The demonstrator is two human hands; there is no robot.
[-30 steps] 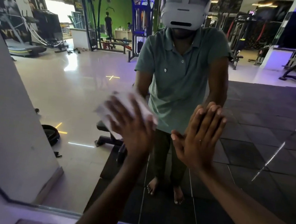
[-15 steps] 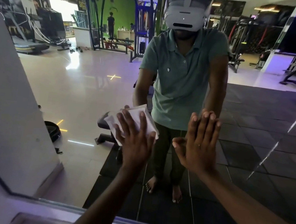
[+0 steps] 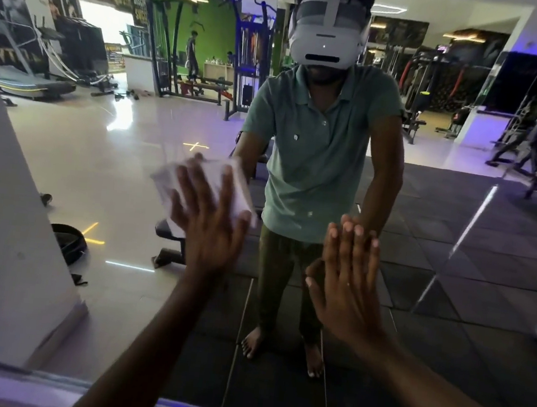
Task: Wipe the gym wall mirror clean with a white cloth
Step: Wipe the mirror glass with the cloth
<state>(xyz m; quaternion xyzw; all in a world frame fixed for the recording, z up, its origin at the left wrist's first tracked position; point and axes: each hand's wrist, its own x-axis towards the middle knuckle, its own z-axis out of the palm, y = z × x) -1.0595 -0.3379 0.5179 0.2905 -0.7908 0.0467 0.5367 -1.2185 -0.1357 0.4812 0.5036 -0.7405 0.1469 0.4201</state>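
Observation:
The wall mirror point(image 3: 452, 272) fills the view and reflects a person in a green shirt and white headset. My left hand point(image 3: 206, 226) presses a folded white cloth point(image 3: 203, 176) flat against the glass with straight, spread fingers; the cloth is blurred and shows above and beside the fingers. My right hand point(image 3: 348, 284) lies flat on the mirror to the right, fingers straight and together, holding nothing.
The mirror's bottom frame point(image 3: 53, 379) runs along the lower edge, with a white ledge below. A white wall or pillar point(image 3: 4, 208) borders the left side. Reflected gym machines, benches and dark floor mats appear behind the person.
My left hand has slid the cloth up and to the left across the glass. The right hand stays flat on the mirror at about the same spot.

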